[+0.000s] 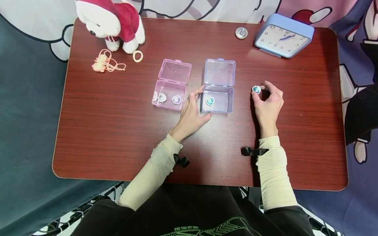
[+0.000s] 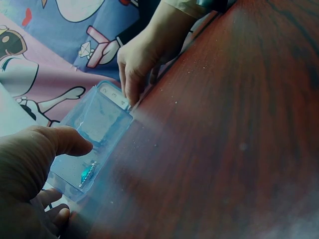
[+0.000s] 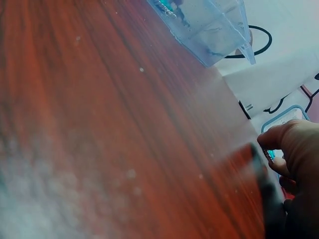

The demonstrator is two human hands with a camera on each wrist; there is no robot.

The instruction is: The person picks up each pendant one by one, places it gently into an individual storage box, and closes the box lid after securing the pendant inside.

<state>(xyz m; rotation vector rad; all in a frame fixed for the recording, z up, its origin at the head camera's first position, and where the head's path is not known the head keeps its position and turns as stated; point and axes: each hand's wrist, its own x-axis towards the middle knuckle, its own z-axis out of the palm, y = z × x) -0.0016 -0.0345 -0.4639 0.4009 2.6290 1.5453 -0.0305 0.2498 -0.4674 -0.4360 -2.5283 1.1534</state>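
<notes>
My right hand [image 1: 268,103] pinches a small round teal jewelled button with a pale rim [image 1: 256,89] between thumb and fingertips, to the right of the boxes. A hinged see-through blue box [image 1: 218,107] stands with its lid raised; a similar teal jewelled button [image 1: 210,101] lies inside it. My left hand [image 1: 192,116] holds this box at its near left corner, index finger along the left side and thumb at the front. To its left stands an open pink box [image 1: 169,105] with a purple-centred jewelled button [image 1: 176,100] and whitish pieces [image 1: 161,97] inside.
At the back right are a blue clock [image 1: 283,36] and a small round silver item [image 1: 241,32]. A white plush toy in red [image 1: 127,23], a pale yarn bundle [image 1: 103,62] and a cream ring [image 1: 137,56] lie at the back left of the wooden table [image 1: 118,137].
</notes>
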